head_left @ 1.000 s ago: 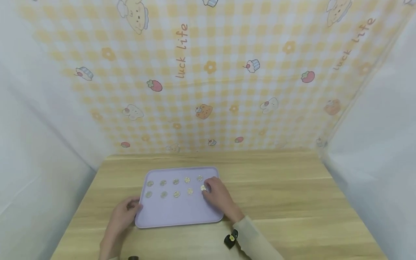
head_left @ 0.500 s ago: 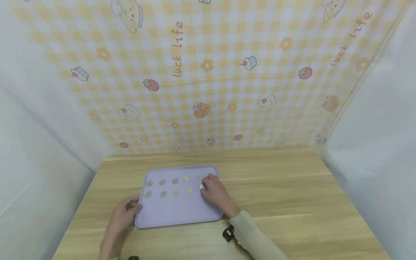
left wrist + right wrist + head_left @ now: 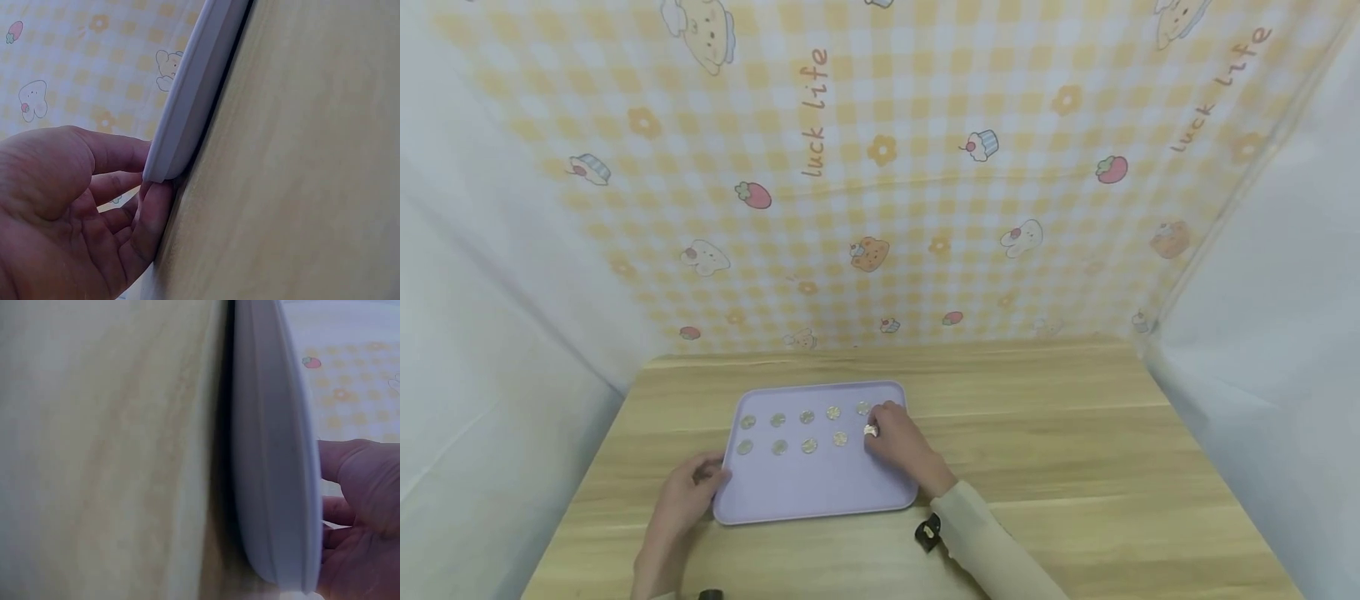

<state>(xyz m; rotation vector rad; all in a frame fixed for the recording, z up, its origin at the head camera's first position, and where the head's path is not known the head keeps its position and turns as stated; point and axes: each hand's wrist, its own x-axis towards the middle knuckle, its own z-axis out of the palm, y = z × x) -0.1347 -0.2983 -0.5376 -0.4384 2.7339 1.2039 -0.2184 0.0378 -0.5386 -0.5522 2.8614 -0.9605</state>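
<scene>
Left hand (image 3: pixel 687 492) grips tray (image 3: pixel 816 492), presumably steadying it; right hand (image 3: pixel 900 442) pinches coin (image 3: pixel 871 431) at right end of near row (image 3: pixel 808 446), likely for fine control.

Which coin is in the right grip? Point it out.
The rightmost coin in the nearer row: the right grip pinches it, while the other nine lie flat on the tray.

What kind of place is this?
Probably a little booth set up for close handiwork: plain white sheets at both sides, a yellow-checked cartoon backdrop behind, and a wood-grain tabletop between them.
</scene>
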